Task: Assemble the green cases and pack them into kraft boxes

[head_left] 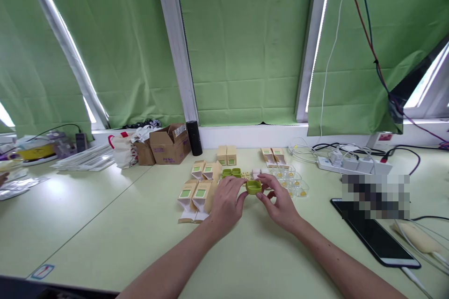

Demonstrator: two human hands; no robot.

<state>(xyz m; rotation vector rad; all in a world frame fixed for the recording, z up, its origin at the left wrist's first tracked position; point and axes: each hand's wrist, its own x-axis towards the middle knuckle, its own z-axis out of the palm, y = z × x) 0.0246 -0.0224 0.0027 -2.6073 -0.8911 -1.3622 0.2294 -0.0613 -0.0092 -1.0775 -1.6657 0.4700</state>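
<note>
Between my two hands a small green container [253, 188] with rounded corners is held just above the table. My left hand [227, 196] pinches its left side, thumb low and fingers at the rim. From the right, my right hand [278, 202] grips the opposite side between thumb and fingertips. Behind my left hand stand more green containers [231, 172]. Tan cartons with green labels [202, 195] sit close to its left. Several transparent round cups [300, 189] with small yellow pieces in them lie beyond my right hand. My left hand partly hides small yellow pieces [245, 175].
More tan cartons stand at the back [226, 155] and back right [273, 156]. A cardboard box [170, 144] and a black cylinder [194, 138] are near the wall. On the right are a power strip [354, 164], cables and a black tablet [375, 233].
</note>
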